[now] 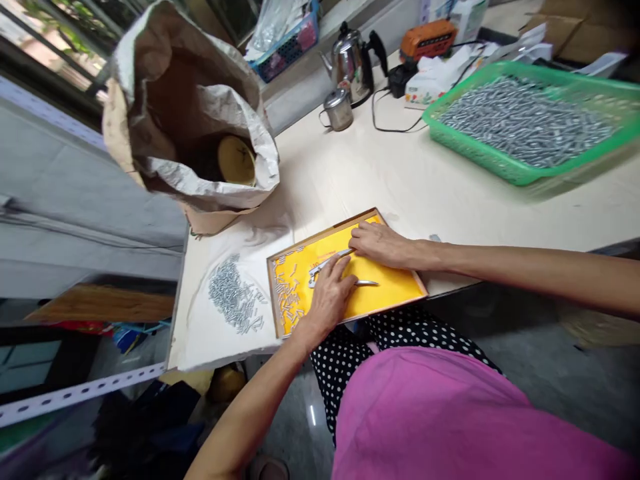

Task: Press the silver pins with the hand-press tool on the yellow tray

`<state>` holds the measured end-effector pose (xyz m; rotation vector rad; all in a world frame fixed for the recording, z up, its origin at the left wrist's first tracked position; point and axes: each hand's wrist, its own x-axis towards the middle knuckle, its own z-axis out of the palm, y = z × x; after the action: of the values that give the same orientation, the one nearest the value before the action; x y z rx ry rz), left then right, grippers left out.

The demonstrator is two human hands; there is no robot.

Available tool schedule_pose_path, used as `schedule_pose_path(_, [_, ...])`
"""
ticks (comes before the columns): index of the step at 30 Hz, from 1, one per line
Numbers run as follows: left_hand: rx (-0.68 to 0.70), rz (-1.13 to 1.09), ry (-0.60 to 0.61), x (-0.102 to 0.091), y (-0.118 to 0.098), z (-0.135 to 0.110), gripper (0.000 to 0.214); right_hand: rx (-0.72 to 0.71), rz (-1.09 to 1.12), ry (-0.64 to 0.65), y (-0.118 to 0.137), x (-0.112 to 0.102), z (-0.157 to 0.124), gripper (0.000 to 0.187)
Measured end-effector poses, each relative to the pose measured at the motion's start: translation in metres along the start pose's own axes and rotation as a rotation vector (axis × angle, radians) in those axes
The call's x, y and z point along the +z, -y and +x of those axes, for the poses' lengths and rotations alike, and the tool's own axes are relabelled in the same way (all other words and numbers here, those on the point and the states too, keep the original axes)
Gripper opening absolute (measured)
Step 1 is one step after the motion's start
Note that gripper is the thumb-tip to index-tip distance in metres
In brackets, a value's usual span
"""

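A shallow tray (423, 291) with a yellow lining lies at the table's front edge. Silver metal pliers (367, 283) rest in it, their jaws toward the left and one curved handle showing. My left hand (330, 293) is closed over the middle of the pliers, which hides part of them. At the end of the upper handle, my right hand (375, 245) has its fingers bent and pressed together, the fingertips partly hidden. Small metal pins (287, 297) lie scattered at the tray's left end. A pile of similar small metal pieces (233, 293) sits on a white sheet (200, 343) to the left.
A large open paper sack (205, 193) with a round yellowish thing (237, 161) inside stands back left. A green basket (520, 175) full of metal pieces is at the right. Behind are a kettle (353, 63), a metal cup (339, 110) and an orange device (427, 40).
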<state>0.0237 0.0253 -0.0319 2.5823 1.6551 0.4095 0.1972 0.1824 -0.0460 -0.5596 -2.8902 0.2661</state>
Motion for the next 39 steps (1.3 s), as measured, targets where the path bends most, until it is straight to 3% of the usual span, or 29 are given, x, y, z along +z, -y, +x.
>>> schedule_pose_path(5, [-0.019,0.003,0.018,-0.009,-0.008,-0.009,0.017,-0.008,-0.057,-0.121,-0.003,0.006,0.028,0.026])
schedule_pose_path(8, [-0.113,0.031,-0.064,-0.024,0.004,-0.029,0.018,-0.057,-0.097,-0.131,-0.004,0.014,0.028,0.025])
schedule_pose_path(12, [-0.592,0.211,-0.233,-0.053,0.058,-0.072,0.022,-0.026,-0.127,-0.119,-0.004,0.025,0.018,0.023])
schedule_pose_path(14, [-0.793,0.332,-0.190,-0.066,0.092,-0.094,0.024,-0.012,-0.111,-0.114,-0.002,0.027,0.014,0.024])
schedule_pose_path(16, [-0.881,0.390,-0.080,-0.074,0.121,-0.110,0.026,-0.003,-0.101,-0.121,0.001,0.027,0.012,0.026])
schedule_pose_path(20, [-0.821,0.417,0.105,-0.075,0.150,-0.119,0.030,0.009,-0.109,-0.136,0.007,0.023,0.013,0.026])
schedule_pose_path(26, [-0.711,0.455,0.268,-0.075,0.164,-0.106,0.035,0.031,-0.102,-0.081,0.010,0.019,0.016,0.025])
schedule_pose_path(29, [-0.740,0.416,0.251,-0.082,0.166,-0.104,0.030,0.057,-0.112,-0.110,0.020,0.013,0.010,0.022])
schedule_pose_path(32, [-0.840,0.278,0.084,-0.088,0.154,-0.101,0.026,-0.015,-0.013,-0.105,0.041,0.007,-0.001,0.022])
schedule_pose_path(36, [-0.993,-0.225,-0.138,-0.083,0.106,-0.084,0.028,-0.099,0.209,0.070,0.067,0.007,-0.012,0.019])
schedule_pose_path(39, [-1.019,-0.599,-0.153,-0.073,0.058,-0.067,0.033,-0.049,0.211,0.157,0.070,0.009,-0.014,0.011])
